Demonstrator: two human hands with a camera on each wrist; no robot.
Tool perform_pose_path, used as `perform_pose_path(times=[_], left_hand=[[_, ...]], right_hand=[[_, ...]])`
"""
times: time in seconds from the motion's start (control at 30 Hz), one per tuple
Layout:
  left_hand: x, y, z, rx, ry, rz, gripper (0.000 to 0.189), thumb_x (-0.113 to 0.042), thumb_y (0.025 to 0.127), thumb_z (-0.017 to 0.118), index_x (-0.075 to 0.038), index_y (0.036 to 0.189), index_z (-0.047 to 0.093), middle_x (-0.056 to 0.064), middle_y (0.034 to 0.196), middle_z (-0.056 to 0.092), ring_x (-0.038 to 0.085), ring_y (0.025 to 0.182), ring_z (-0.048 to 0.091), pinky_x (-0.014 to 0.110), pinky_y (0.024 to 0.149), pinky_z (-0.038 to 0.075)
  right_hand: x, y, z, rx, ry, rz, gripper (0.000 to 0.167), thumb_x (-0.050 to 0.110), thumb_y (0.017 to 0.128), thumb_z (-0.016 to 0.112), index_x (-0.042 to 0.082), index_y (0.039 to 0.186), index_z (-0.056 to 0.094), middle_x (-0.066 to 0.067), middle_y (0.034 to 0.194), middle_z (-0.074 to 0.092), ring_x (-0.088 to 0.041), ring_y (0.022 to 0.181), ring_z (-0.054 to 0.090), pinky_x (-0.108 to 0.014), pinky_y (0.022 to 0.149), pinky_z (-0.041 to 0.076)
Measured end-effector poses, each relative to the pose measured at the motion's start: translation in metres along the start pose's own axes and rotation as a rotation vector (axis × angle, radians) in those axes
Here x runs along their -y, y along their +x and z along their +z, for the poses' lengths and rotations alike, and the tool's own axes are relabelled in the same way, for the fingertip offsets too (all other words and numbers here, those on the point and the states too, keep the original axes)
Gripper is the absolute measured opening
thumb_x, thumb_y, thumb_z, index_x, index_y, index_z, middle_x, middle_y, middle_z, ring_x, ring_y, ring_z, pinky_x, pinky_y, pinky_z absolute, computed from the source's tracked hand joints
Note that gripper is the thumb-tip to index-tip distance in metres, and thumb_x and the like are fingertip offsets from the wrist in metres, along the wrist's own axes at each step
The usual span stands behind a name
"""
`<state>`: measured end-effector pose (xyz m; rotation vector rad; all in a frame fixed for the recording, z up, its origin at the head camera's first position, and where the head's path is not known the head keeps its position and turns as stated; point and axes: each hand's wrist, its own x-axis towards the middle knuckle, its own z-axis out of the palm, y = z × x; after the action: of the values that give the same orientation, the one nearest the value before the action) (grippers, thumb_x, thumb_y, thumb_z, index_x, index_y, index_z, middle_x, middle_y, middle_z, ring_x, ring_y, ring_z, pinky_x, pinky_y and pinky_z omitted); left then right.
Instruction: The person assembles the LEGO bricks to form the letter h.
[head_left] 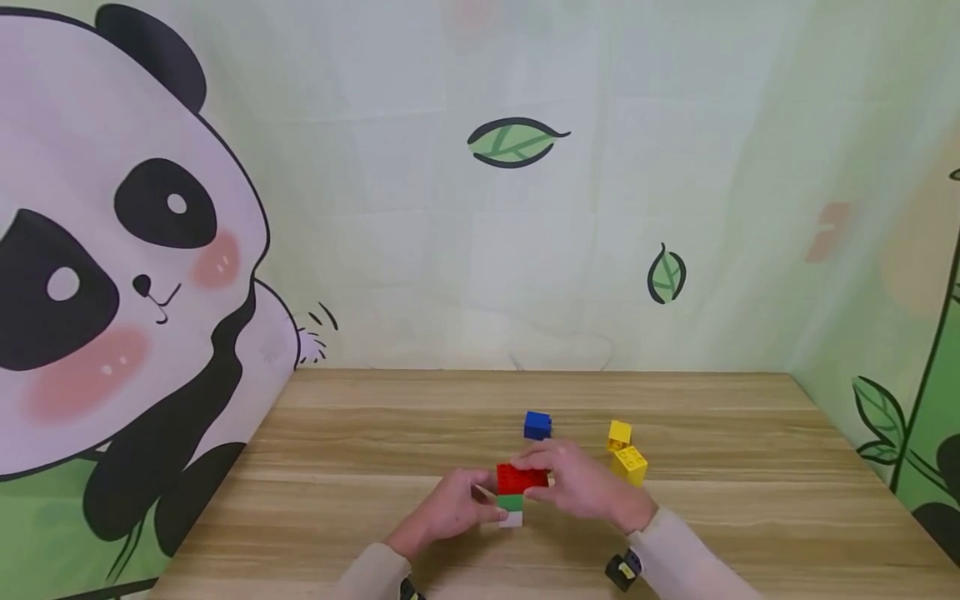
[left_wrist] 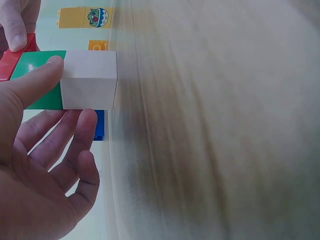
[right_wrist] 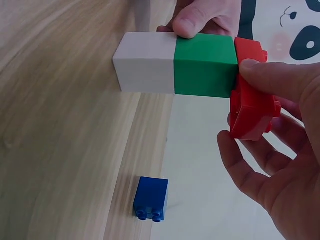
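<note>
A small column of toy building blocks stands between both hands, with a white block (head_left: 512,519) at the bottom, a green block (head_left: 510,502) above it and a longer red brick (head_left: 522,478) on top. From the left side, my left hand (head_left: 453,502) pinches the column, its thumb where green meets white. My right hand (head_left: 573,483) grips the red brick, thumb on the near side and fingers behind. In the right wrist view the red brick (right_wrist: 252,110) overhangs the green block (right_wrist: 206,65) to one side, studs facing away from it.
Beyond the hands, a blue brick (head_left: 537,426) lies on the wooden table (head_left: 375,417). Two yellow bricks sit right of it, the smaller one (head_left: 619,435) behind the larger one (head_left: 630,466). A printed panda cloth (head_left: 375,208) hangs around the table's back and sides.
</note>
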<state>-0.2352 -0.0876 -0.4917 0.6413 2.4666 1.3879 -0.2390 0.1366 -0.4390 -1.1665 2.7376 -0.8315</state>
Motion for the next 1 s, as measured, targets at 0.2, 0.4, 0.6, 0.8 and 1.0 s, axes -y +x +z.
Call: perform_pose_path(times=[0.2,0.4,0.6,0.8,1.0], left_hand=[[-0.001,0.0,0.0,-0.002,-0.002,-0.007,0.025,-0.019,0.079,0.078,-0.01,0.101,0.069,0.002,0.097,0.067,0.016,0.085,0.062,0.027,0.066,0.052],[-0.001,0.001,0.0,-0.008,0.008,-0.009,0.025,-0.02,0.079,0.078,-0.009,0.1,0.069,0.002,0.097,0.067,0.017,0.084,0.062,0.027,0.065,0.052],[-0.003,0.0,-0.001,-0.01,0.017,-0.013,0.024,-0.019,0.079,0.078,-0.01,0.1,0.069,0.002,0.097,0.067,0.015,0.083,0.062,0.027,0.066,0.052],[-0.002,0.0,-0.001,-0.015,0.001,-0.006,0.024,-0.018,0.079,0.078,-0.01,0.1,0.07,0.004,0.097,0.067,0.016,0.083,0.062,0.027,0.065,0.052],[0.0,0.0,0.0,-0.006,-0.006,-0.015,0.026,-0.02,0.079,0.078,-0.011,0.101,0.069,-0.001,0.097,0.067,0.014,0.083,0.062,0.027,0.066,0.052]], right_hand=[[0.002,0.0,-0.002,0.008,-0.005,0.013,0.039,0.019,0.086,0.071,0.015,0.124,0.064,0.0,0.123,0.059,-0.018,0.108,0.054,-0.023,0.085,0.048],[0.007,0.0,-0.004,0.001,-0.057,-0.006,0.039,0.018,0.085,0.071,0.013,0.123,0.064,-0.002,0.122,0.059,-0.019,0.108,0.054,-0.027,0.087,0.049],[0.011,-0.001,-0.003,-0.02,-0.103,-0.028,0.039,0.017,0.084,0.073,0.009,0.122,0.064,-0.005,0.121,0.06,-0.021,0.107,0.055,-0.027,0.086,0.049],[0.01,0.0,-0.002,-0.021,-0.096,-0.017,0.04,0.018,0.085,0.072,0.01,0.123,0.064,-0.005,0.121,0.059,-0.021,0.107,0.055,-0.027,0.086,0.049],[0.002,-0.001,0.002,-0.014,-0.047,0.011,0.039,0.02,0.086,0.071,0.013,0.125,0.063,-0.003,0.123,0.059,-0.02,0.108,0.054,-0.026,0.085,0.049]])
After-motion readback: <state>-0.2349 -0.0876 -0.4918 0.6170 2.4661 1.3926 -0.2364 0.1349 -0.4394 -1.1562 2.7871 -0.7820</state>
